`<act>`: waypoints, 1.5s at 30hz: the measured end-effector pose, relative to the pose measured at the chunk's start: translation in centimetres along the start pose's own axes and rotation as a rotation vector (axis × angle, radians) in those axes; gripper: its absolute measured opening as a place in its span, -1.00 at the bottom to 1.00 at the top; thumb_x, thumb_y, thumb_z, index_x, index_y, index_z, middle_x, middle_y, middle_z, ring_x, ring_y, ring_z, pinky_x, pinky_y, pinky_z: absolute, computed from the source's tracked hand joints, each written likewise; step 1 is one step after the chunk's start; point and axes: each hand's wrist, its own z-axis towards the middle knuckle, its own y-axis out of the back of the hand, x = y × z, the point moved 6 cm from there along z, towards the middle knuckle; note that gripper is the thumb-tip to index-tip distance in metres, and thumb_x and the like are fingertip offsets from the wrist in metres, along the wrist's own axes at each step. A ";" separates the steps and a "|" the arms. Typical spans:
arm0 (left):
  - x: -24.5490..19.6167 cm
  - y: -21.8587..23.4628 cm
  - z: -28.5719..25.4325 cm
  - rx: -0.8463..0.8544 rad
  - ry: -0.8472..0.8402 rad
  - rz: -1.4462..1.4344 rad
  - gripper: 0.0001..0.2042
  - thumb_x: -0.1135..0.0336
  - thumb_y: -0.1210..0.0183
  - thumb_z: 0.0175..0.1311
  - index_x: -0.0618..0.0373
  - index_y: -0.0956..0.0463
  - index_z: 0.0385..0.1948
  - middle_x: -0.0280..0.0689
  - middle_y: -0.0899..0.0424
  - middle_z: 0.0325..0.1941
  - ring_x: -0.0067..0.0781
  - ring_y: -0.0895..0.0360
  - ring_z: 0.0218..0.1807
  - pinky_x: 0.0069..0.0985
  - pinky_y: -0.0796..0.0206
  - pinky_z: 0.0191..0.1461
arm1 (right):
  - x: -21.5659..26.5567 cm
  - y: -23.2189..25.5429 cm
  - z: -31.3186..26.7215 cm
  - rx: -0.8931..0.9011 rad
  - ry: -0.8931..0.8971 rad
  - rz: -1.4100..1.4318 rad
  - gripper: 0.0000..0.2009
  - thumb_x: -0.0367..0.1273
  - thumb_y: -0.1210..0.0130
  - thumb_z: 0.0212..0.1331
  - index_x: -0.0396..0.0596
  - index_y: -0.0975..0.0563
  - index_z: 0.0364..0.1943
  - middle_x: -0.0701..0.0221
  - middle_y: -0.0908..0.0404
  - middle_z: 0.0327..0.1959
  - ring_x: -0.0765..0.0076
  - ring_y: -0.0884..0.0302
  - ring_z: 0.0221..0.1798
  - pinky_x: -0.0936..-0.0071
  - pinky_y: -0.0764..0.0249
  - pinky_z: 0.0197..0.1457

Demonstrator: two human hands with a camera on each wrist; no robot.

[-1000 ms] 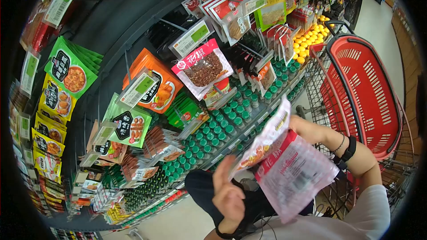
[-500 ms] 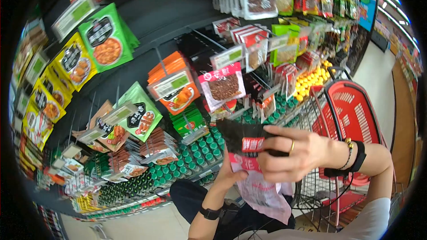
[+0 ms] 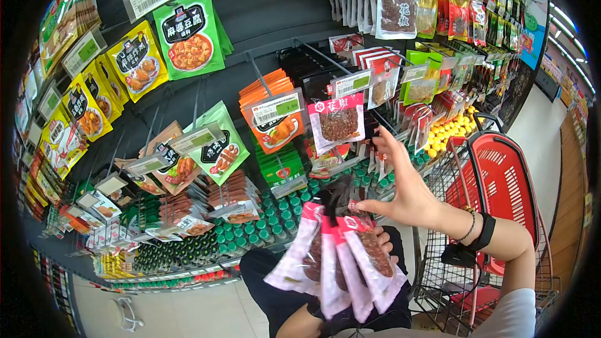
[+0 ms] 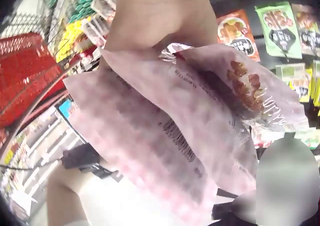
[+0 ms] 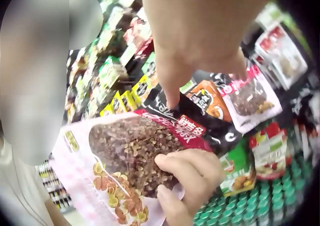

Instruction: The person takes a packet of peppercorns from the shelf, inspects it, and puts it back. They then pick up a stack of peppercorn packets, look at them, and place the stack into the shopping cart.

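Observation:
My left hand [image 3: 387, 245] grips a fan of pink-and-white spice packets [image 3: 338, 263] from behind, low in the middle of the head view; only its fingertips show there. A black packet [image 3: 338, 193] stands at the back of the bundle. In the right wrist view the left hand's fingers [image 5: 187, 178] curl over a clear-fronted packet of peppercorns [image 5: 127, 153]. My right hand [image 3: 400, 191] is spread just above the bundle. Its thumb touches the red packet tops, and its index finger points up towards a hanging pink packet [image 3: 338, 122]. The left wrist view is filled by packet backs [image 4: 170, 136].
Peg hooks full of sauce and spice packets [image 3: 188, 37] cover the wall ahead. Below them are rows of green-capped bottles [image 3: 275, 228]. To the right a wire cart [image 3: 438, 269] carries a red basket [image 3: 507, 181]. Yellow items [image 3: 447, 126] lie on a shelf beyond it.
My right hand gripped the packet tops half a second ago; it has let go and spread open. The left hand now holds the fanned bundle alone. The view has tilted up.

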 end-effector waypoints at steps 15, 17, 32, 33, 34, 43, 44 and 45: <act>-0.7 3.5 1.5 -0.106 -0.034 0.403 -0.55 -0.09 0.32 0.35 0.08 -0.29 -0.04 -0.33 -0.41 -0.09 -0.44 -0.29 0.03 -0.23 0.02 0.18 | -5.4 -4.1 -6.1 0.121 -0.939 1.218 -0.75 -0.27 -0.18 0.12 -0.10 -0.50 -0.21 0.41 -0.60 -0.39 0.62 -0.44 -0.51 0.58 -0.39 -0.47; -2.3 1.7 3.2 -0.184 -0.089 0.506 -0.52 -0.11 0.33 0.35 0.09 -0.28 0.00 -0.30 -0.41 -0.05 -0.42 -0.28 0.07 -0.23 0.03 0.20 | -5.0 -2.3 -5.7 0.179 -0.922 1.142 -0.83 -0.29 -0.16 0.13 -0.12 -0.54 -0.39 0.49 -0.51 -0.72 0.67 -0.22 -0.84 0.64 -0.01 -0.89; -9.3 -14.2 1.2 -0.039 -0.527 1.783 -0.41 0.00 -0.11 0.18 0.26 -0.27 0.13 -0.20 -0.46 0.08 -0.48 -0.36 0.11 -0.48 -0.14 0.18 | -5.4 1.7 -5.0 -0.022 -0.414 0.379 -0.82 -0.40 -0.20 0.07 -0.22 -0.61 -0.28 0.43 -0.63 -0.53 0.75 -0.37 -0.49 0.62 -0.36 -0.45; -9.3 -13.2 1.2 -0.231 -0.473 1.890 -0.47 0.15 -0.24 0.12 0.30 -0.35 0.05 -0.23 -0.54 -0.03 -0.56 -0.46 -0.03 -0.55 -0.26 0.06 | -5.6 1.4 -4.9 -0.020 -0.413 0.381 -0.82 -0.40 -0.20 0.07 -0.22 -0.61 -0.28 0.43 -0.63 -0.53 0.75 -0.37 -0.49 0.62 -0.36 -0.45; -10.0 -12.3 1.1 -0.363 -0.607 1.766 -0.67 0.38 -0.28 0.07 0.33 -0.48 -0.13 -0.36 -0.61 -0.28 -0.71 -0.47 -0.29 -0.68 -0.33 -0.19 | -5.9 1.0 -4.8 -0.014 -0.435 0.399 -0.82 -0.40 -0.19 0.07 -0.22 -0.61 -0.28 0.43 -0.63 -0.53 0.75 -0.38 -0.48 0.62 -0.38 -0.44; -9.8 -14.2 2.2 -0.396 -0.769 1.611 -0.80 0.35 -0.21 0.16 0.27 -0.55 -0.26 -0.38 -0.62 -0.32 -0.72 -0.48 -0.31 -0.70 -0.32 -0.20 | -8.1 -0.4 -3.4 -0.071 -0.546 0.600 -0.82 -0.40 -0.19 0.09 -0.27 -0.60 -0.31 0.44 -0.62 -0.45 0.70 -0.44 -0.44 0.66 -0.41 -0.38; -9.8 -14.1 2.5 -0.404 -0.731 1.603 -0.80 0.35 -0.20 0.17 0.27 -0.55 -0.25 -0.38 -0.62 -0.32 -0.72 -0.47 -0.30 -0.71 -0.32 -0.20 | -8.0 -0.5 -3.0 -0.089 -0.555 0.649 -0.82 -0.40 -0.20 0.08 -0.25 -0.59 -0.31 0.45 -0.61 -0.44 0.70 -0.45 -0.42 0.68 -0.41 -0.36; -9.8 -14.0 2.9 -0.408 -0.692 1.596 -0.80 0.35 -0.19 0.18 0.27 -0.54 -0.24 -0.39 -0.62 -0.31 -0.73 -0.47 -0.29 -0.71 -0.31 -0.21 | -8.0 -0.6 -2.6 -0.091 -0.548 0.649 -0.82 -0.40 -0.20 0.08 -0.25 -0.59 -0.31 0.45 -0.61 -0.44 0.70 -0.45 -0.42 0.68 -0.41 -0.36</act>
